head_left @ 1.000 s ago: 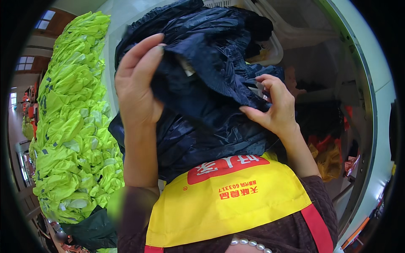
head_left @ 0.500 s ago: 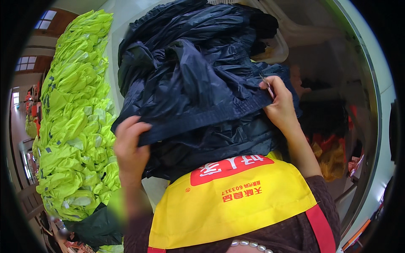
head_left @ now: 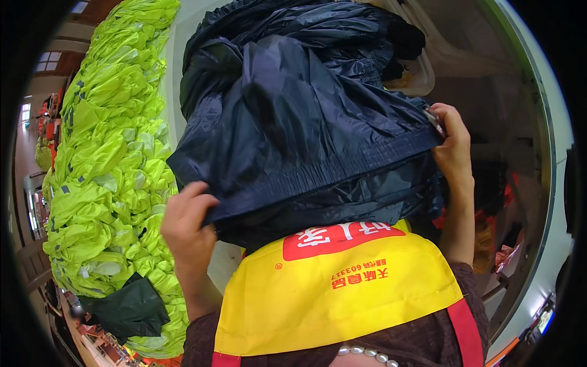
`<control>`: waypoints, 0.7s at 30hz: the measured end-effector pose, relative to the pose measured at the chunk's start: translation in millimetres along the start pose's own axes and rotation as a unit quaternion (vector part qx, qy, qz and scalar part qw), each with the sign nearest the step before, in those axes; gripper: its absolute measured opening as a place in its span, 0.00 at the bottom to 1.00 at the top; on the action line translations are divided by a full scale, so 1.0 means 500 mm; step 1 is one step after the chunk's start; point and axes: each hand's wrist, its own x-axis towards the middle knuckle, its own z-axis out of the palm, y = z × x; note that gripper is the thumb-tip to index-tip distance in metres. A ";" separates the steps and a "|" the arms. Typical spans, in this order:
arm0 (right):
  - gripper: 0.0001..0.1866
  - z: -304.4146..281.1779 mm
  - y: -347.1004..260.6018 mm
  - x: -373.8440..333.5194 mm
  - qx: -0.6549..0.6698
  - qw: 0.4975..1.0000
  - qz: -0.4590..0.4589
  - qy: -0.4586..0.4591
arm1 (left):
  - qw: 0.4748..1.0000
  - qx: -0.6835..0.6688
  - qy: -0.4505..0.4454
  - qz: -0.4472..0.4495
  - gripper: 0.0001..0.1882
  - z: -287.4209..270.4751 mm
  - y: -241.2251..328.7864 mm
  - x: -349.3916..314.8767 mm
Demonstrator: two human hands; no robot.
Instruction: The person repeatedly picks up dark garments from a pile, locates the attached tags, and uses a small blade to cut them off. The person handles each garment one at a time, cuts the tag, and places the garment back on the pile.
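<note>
A dark navy garment (head_left: 287, 116) of thin, shiny fabric spreads in front of me, its gathered elastic waistband (head_left: 330, 174) running across the side nearest me. At the left end of the band, my left hand (head_left: 188, 223) is closed on the edge. My right hand (head_left: 454, 147) pinches the band's right end and stretches it taut. A slim metal tool (head_left: 435, 120), apparently small thread snips, shows between those fingers, mostly hidden. More navy garments (head_left: 330, 30) lie heaped beneath and behind.
A long pile of neon yellow-green garments (head_left: 110, 153) runs along the left, with a dark green cloth (head_left: 131, 306) on its near end. A pale plastic bin (head_left: 422, 82) stands at the back right. Right of me, a metal-edged table rim (head_left: 547, 153) curves past red and orange items (head_left: 489, 238) lower down.
My right hand has moved right, drawing the waistband wider and flatter. The left hand keeps its hold at about the same place. My view has shifted slightly.
</note>
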 end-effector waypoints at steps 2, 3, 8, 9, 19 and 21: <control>0.17 0.012 0.011 -0.011 0.018 1.000 -0.003 -0.021 | 0.987 -0.037 -0.151 -0.035 0.11 0.030 0.001 -0.032; 0.17 0.022 0.005 -0.028 0.076 0.995 0.055 -0.046 | 0.973 -0.057 -0.219 -0.046 0.09 0.040 0.008 -0.049; 0.17 0.027 -0.005 -0.038 0.022 0.998 0.003 -0.059 | 0.923 -0.141 -0.357 -0.032 0.09 0.033 0.019 -0.037; 0.17 0.029 -0.005 -0.036 0.021 0.998 -0.010 -0.058 | 0.911 -0.169 -0.374 -0.026 0.09 0.032 0.014 -0.029; 0.22 -0.010 -0.035 -0.006 -0.022 0.994 -0.049 -0.096 | 0.782 -0.309 -0.539 0.050 0.15 0.008 0.001 0.088; 0.21 -0.011 -0.026 0.001 -0.031 0.993 -0.066 -0.095 | 0.802 -0.350 -0.478 0.078 0.17 -0.009 -0.017 0.129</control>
